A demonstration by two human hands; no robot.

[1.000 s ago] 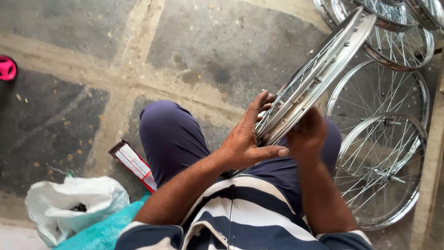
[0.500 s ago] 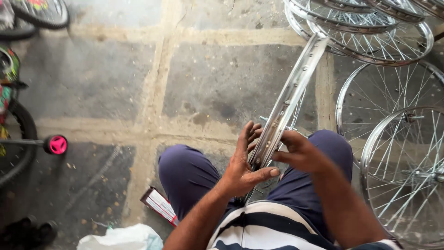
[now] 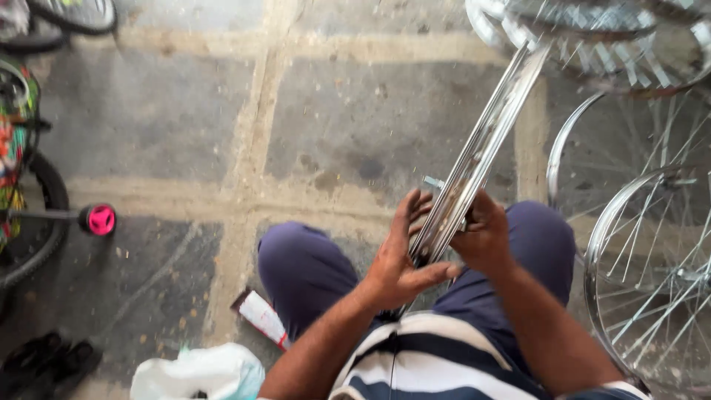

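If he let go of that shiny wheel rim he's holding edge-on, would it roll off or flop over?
The wheel rim looks like thin metal with wire spokes, so probably stiff and light for its size. Both the left hand and the right hand steady it upright; being narrow and round, it would likely tip or roll.

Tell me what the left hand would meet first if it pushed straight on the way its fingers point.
Probably the wheel rim: the left hand already rests against it, fingers aimed up and right.

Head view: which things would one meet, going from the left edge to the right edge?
Small bike → pink training wheel → left hand → held rim → right hand → spoked wheels.
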